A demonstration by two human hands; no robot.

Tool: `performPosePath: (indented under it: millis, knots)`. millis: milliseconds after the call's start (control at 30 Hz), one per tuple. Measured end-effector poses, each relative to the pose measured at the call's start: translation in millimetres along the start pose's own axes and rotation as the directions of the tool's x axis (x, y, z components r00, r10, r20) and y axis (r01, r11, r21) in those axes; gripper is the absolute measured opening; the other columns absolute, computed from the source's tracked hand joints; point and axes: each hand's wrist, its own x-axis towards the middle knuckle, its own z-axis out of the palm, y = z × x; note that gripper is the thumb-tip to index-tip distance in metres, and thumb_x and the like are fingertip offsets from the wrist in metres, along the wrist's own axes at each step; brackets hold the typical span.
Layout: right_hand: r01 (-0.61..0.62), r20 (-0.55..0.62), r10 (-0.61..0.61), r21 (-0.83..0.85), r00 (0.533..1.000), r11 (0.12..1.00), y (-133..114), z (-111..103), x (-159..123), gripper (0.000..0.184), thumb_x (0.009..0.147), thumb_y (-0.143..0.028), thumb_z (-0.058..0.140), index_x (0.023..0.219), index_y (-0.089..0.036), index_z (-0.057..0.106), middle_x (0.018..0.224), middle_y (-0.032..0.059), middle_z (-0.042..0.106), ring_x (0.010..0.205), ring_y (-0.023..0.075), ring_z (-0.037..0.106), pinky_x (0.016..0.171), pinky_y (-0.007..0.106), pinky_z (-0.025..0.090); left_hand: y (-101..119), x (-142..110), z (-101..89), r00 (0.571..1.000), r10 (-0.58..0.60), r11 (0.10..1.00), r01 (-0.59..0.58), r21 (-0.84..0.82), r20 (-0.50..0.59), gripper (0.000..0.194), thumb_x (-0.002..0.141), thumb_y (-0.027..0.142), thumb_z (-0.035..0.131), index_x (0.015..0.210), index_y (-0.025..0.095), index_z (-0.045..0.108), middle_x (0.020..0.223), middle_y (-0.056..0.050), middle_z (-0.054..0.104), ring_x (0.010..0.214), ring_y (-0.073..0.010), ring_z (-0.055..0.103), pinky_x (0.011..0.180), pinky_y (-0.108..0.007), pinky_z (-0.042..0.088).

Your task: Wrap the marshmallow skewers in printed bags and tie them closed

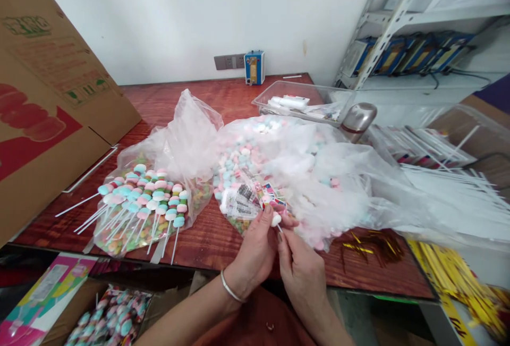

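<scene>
Candy (275,220): held at the clock's centre, just above the table (215,250) near its front edge, with 12 straight ahead. Topped by a white piece, with a thin stick (280,227) slanting toward 5. Partly hidden by fingers.

Left hand (258,245): closed around the candy from 7, thumb pressed on top. Ringed at the wrist by a bracelet (232,288). Right hand (303,261): come upon at 5, thumb and fingertips pinched on the stick, just beside the left.

At 10, close to the left hand: printed clear wrappers (241,202), spread loosely over marshmallows (243,162) in pink, white and blue. From 12 round to 2: the big crumpled bag (330,197) around those marshmallows.

Just past 9, well apart from the hands: a pile (149,194) of candies, pink, white and blue, sticks mostly toward 7. Laid on a clear sack (187,133) of small green and orange gummies. Beyond, toward 10: a tall carton (75,59).

At 12, against the wall: a blue unit (255,68) beside a socket (229,62). Between 12 and 1: a clear tray (330,97). Between 1 and 2: a metal cup (360,117). Near 3: loose white sticks (450,197). Between 3 and 4: gold strips (370,245) on the table, with yellow strips (458,277) farther out. At 8, below the table: more candies (115,311), boxed.
</scene>
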Motion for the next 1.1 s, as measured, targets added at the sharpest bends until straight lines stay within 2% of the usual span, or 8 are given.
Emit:
performPosePath:
  millis: [167,333,467,700,867,967,1033,1100]
  knots:
    - [-0.027,0.076,0.018,0.118,0.997,0.993,0,-12,1,0.026,0.100,-0.023,0.041,0.092,-0.017,0.065,0.074,0.0043,0.070,0.064,0.0163,0.065,0.059,0.023,0.045,22,11,-4.1,0.999,0.053,0.997,-0.052,-0.055,0.002,0.034,0.083,0.037,0.072,0.109,0.016,0.065,0.102,-0.008,0.069,0.088,-0.0180,0.068,0.082,-0.031,0.054]
    - [-0.051,0.127,0.026,0.195,0.991,0.980,-2,-13,-7,0.024,0.099,-0.022,0.042,0.095,-0.018,0.065,0.075,0.0025,0.070,0.063,0.0151,0.066,0.059,0.022,0.046,45,28,-6.1,0.998,0.005,0.978,-0.020,-0.210,-0.069,0.021,0.087,0.026,0.068,0.104,0.014,0.064,0.071,0.002,0.059,0.061,-0.0091,0.060,0.066,-0.024,0.055]
    - [-0.022,0.099,0.008,0.141,0.995,0.990,-2,-5,-10,0.025,0.100,-0.023,0.042,0.095,-0.017,0.066,0.074,0.0038,0.069,0.062,0.0165,0.065,0.060,0.024,0.046,37,28,-2.1,0.990,-0.037,0.963,-0.001,-0.268,-0.135,0.014,0.093,0.025,0.059,0.087,0.013,0.060,0.063,0.004,0.051,0.052,-0.0056,0.051,0.057,-0.019,0.052]
    - [0.005,0.071,-0.008,0.050,0.997,0.999,-1,-5,-6,0.029,0.102,-0.024,0.038,0.092,-0.017,0.065,0.071,0.0039,0.069,0.060,0.0165,0.064,0.055,0.024,0.044,23,22,1.8,0.987,-0.067,0.976,0.034,-0.216,-0.149,0.026,0.091,0.039,0.060,0.087,0.014,0.059,0.067,0.000,0.054,0.057,-0.0097,0.055,0.060,-0.023,0.054]
    - [0.120,-0.087,-0.133,-0.146,0.987,0.982,3,-5,-7,0.019,0.099,-0.022,0.050,0.103,-0.012,0.066,0.079,0.0088,0.073,0.060,0.0180,0.064,0.060,0.028,0.045,26,24,0.9,0.983,0.012,0.983,-0.045,-0.181,-0.182,0.017,0.086,0.028,0.069,0.083,0.014,0.060,0.072,0.000,0.058,0.063,-0.0105,0.059,0.066,-0.024,0.055]
    - [-0.013,-0.033,0.016,0.087,0.999,0.996,0,-4,-5,0.023,0.099,-0.029,0.049,0.093,-0.015,0.067,0.071,0.0076,0.071,0.055,0.0170,0.062,0.054,0.027,0.044,23,20,3.2,0.992,0.030,0.988,-0.048,-0.145,-0.125,0.024,0.081,0.033,0.074,0.081,0.015,0.059,0.071,0.000,0.057,0.062,-0.0101,0.058,0.065,-0.023,0.054]
    - [-0.323,0.217,0.250,0.433,0.944,0.841,-5,-5,-3,0.032,0.100,-0.039,0.043,0.088,-0.018,0.063,0.058,0.0018,0.063,0.045,0.0138,0.054,0.043,0.024,0.039,22,19,4.1,0.996,0.032,0.989,-0.043,-0.144,-0.084,0.027,0.081,0.038,0.074,0.083,0.015,0.059,0.070,0.001,0.056,0.059,-0.0091,0.056,0.061,-0.021,0.052]
    - [-0.641,0.521,0.374,0.615,0.767,0.459,-9,-7,0,0.036,0.098,-0.049,0.043,0.085,-0.019,0.058,0.045,-0.0066,0.048,0.033,0.0097,0.040,0.033,0.020,0.029,21,17,3.7,0.998,0.038,0.989,-0.046,-0.141,-0.058,0.027,0.082,0.039,0.073,0.086,0.016,0.059,0.068,0.002,0.055,0.057,-0.0083,0.054,0.058,-0.020,0.050]
